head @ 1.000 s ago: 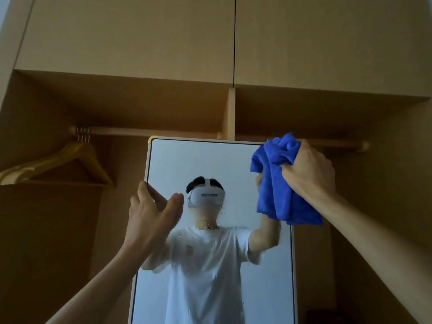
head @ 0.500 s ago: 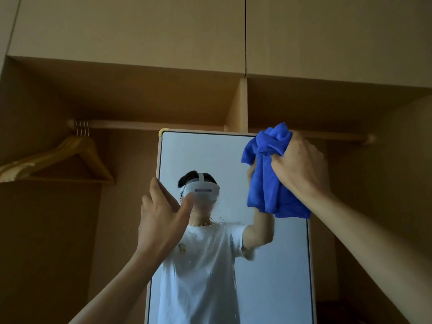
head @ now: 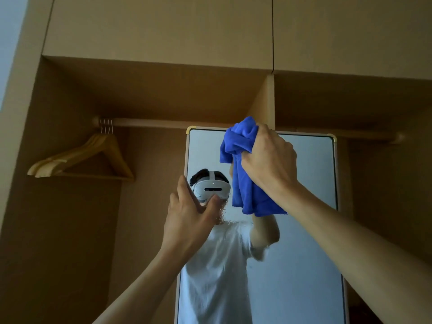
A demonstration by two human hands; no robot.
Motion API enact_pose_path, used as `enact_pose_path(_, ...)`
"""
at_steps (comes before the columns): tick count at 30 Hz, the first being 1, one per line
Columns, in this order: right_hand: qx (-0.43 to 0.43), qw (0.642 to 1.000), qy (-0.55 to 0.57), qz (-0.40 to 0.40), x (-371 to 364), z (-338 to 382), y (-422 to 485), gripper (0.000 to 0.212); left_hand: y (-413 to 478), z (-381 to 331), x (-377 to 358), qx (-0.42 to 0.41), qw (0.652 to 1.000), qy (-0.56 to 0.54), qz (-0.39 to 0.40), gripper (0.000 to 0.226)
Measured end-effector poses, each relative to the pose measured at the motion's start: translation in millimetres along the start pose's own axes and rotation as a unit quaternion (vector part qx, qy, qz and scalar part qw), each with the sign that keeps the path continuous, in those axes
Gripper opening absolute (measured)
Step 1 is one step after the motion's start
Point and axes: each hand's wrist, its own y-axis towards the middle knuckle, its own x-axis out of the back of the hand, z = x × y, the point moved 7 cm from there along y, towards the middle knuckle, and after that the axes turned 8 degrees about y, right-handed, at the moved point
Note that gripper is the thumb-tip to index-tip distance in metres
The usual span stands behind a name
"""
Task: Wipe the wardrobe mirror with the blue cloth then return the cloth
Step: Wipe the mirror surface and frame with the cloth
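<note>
The crumpled bright blue fabric cloth (head: pixel 243 164) is high against the upper part of the tall rectangular mirror with a pale frame and brass-coloured corner caps (head: pixel 311 183), its top fold just overlapping the mirror's upper edge and its loose end hanging down over the glass. The right hand (head: pixel 268 164) grips the cloth in a fist, fingers curled tight round the bunched upper part, the back of the hand facing the camera. Just below the cloth, a patch of small speckles sits on the glass. The left hand (head: pixel 189 220) is raised lower down at the mirror's left edge, fingers nearly straight and close together, thumb spread apart from them, holding nothing; whether the fingertips touch the frame cannot be told. The glass reflects a person in a white T-shirt and white headset. The mirror stands in front of an open light-brown wooden wardrobe (head: pixel 163 90). A wooden hanging rail (head: pixel 163 122) crosses behind the mirror's top, and pale wooden clothes hangers (head: pixel 93 155) hang at its left end, well apart from the mirror
</note>
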Motion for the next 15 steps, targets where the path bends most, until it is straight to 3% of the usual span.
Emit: enact_pose_path(15,0.111,0.993,-0.003,0.039,-44,80,-5,0.037,-6,13,9,-0.012,0.996,-0.069,0.049,0.075)
